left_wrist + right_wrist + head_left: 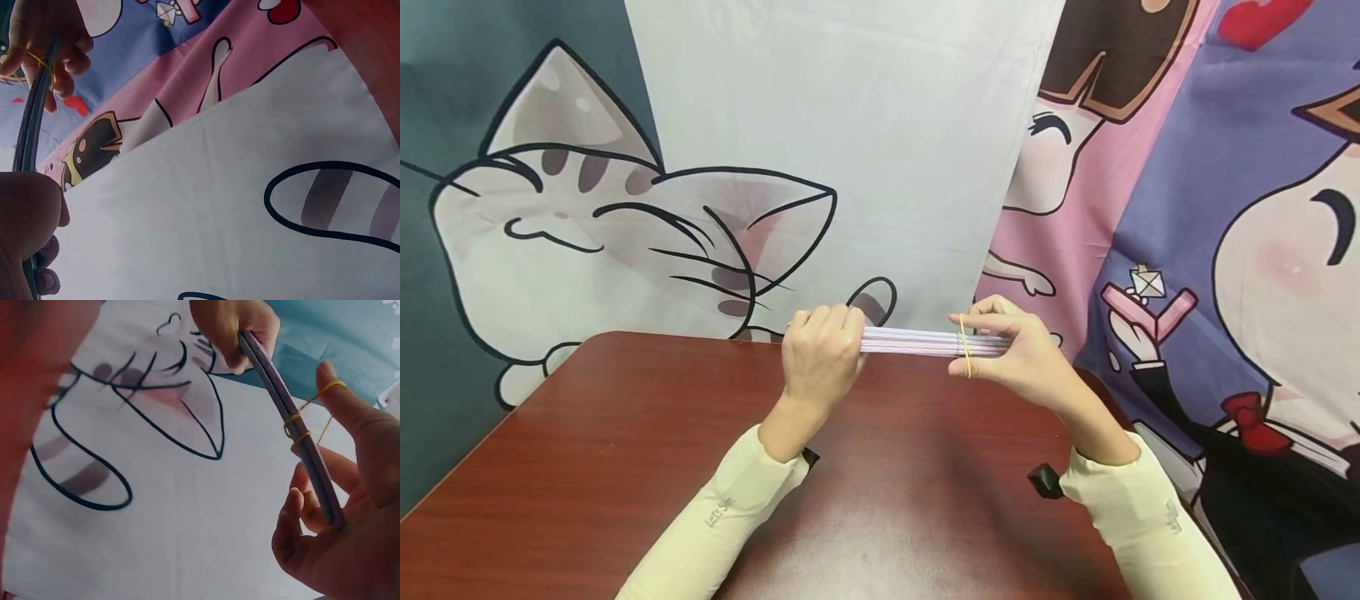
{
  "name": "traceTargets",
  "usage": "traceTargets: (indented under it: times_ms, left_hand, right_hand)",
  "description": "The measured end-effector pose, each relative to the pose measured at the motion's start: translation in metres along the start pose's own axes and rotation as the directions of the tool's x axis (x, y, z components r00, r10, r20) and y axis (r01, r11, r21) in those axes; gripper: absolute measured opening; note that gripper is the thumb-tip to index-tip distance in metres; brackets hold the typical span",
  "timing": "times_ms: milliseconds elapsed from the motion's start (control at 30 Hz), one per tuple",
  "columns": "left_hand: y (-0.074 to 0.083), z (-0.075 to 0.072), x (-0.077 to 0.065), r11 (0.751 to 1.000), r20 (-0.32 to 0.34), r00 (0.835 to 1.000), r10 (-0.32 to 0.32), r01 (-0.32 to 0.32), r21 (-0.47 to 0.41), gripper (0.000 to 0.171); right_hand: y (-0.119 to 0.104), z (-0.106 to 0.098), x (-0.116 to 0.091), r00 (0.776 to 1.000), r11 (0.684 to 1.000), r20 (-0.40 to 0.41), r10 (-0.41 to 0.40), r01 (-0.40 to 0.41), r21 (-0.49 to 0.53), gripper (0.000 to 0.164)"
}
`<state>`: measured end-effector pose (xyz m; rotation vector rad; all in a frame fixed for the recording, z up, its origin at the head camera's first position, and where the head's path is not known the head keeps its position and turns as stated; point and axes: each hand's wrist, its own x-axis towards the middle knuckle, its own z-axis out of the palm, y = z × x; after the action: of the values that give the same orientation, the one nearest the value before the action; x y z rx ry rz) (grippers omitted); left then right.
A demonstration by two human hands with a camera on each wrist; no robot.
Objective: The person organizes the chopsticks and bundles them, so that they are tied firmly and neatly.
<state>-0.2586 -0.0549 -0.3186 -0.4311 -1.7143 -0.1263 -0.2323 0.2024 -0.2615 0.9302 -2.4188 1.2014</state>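
Note:
A thin stack of flat pale sheets (910, 341), seen edge-on, is held level above the table between both hands. My left hand (823, 346) grips its left end, with the fingers wrapped around it. At the other end, my right hand (1030, 358) has thumb and fingers spread to either side of the stack. A yellow rubber band (964, 333) is stretched across the thumb and fingers there. In the right wrist view, the band (317, 398) hooks over the thumb and loops around the stack (275, 387), whose near end reaches toward the palm.
Below the hands lies a dark red-brown wooden table (647, 450). Behind it hangs a cloth backdrop (850, 108) with a cartoon cat and other figures. Dark wrist devices (1046, 481) show at the cream sleeves (730, 517).

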Motion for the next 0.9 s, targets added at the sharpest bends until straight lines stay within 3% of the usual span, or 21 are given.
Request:
traceTargets:
  times_ms: [167, 333, 467, 567, 667, 767, 833, 900]
  left_hand:
    - [0.001, -0.002, -0.001, 1.0, 0.038, 0.999, 0.0, -0.001, 0.011, 0.023]
    - [0.0, -0.001, -0.001, 1.0, 0.044, 0.999, 0.018, -0.018, 0.006, 0.023]
    - [-0.001, 0.0, -0.002, 1.0, 0.037, 0.999, 0.008, -0.008, 0.005, 0.025]
    - [-0.001, 0.0, -0.002, 1.0, 0.052, 0.998, -0.017, 0.016, 0.016, 0.025]
    - [-0.002, 0.0, -0.002, 0.999, 0.072, 0.996, -0.048, 0.046, 0.027, 0.024]
    - [-0.004, 0.0, -0.001, 0.997, 0.086, 0.993, -0.076, 0.074, 0.024, 0.023]
    - [-0.006, 0.0, -0.001, 0.995, 0.079, 0.992, -0.097, 0.095, 0.02, 0.023]
    - [-0.007, -0.001, -0.001, 0.993, 0.078, 0.99, -0.115, 0.114, 0.017, 0.023]
  right_hand:
    - [-0.007, 0.002, 0.006, 0.992, 0.98, -0.005, -0.129, 0.127, -0.152, 0.041]
    - [-0.013, 0.013, 0.009, 0.972, 0.923, -0.008, -0.236, 0.222, -0.314, 0.042]
    - [-0.016, 0.023, 0.008, 0.948, 0.887, -0.018, -0.316, 0.289, -0.36, 0.041]
    - [-0.019, 0.03, 0.005, 0.909, 0.844, -0.04, -0.414, 0.367, -0.39, 0.04]
    - [-0.021, 0.036, 0.0, 0.848, 0.79, -0.061, -0.526, 0.461, -0.404, 0.035]
    - [-0.022, 0.04, -0.006, 0.788, 0.755, -0.077, -0.611, 0.55, -0.358, 0.028]
    - [-0.021, 0.043, -0.011, 0.762, 0.758, -0.12, -0.637, 0.589, -0.282, 0.027]
    - [-0.019, 0.046, -0.018, 0.768, 0.793, -0.197, -0.609, 0.583, -0.176, 0.03]
